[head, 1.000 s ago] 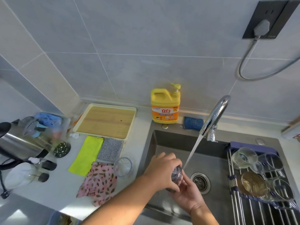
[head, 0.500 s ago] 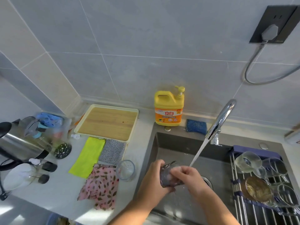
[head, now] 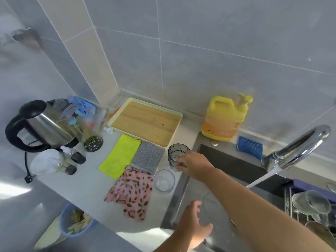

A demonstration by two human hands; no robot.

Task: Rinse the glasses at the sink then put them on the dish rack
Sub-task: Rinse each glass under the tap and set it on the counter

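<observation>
The right hand (head: 195, 165) grips a textured glass (head: 177, 156) on the counter at the sink's (head: 227, 164) ten o'clock, the left hand (head: 193, 222) hangs open; next, likely rinsing under the tap (head: 298, 148).

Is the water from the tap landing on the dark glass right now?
No. The right hand holds the dark glass over the counter edge, well left of the water stream.

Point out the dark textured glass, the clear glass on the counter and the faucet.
dark textured glass (head: 177, 155), head view, upper side wall
clear glass (head: 164, 180), head view, inside of bowl
faucet (head: 300, 146), head view, curved spout
</observation>
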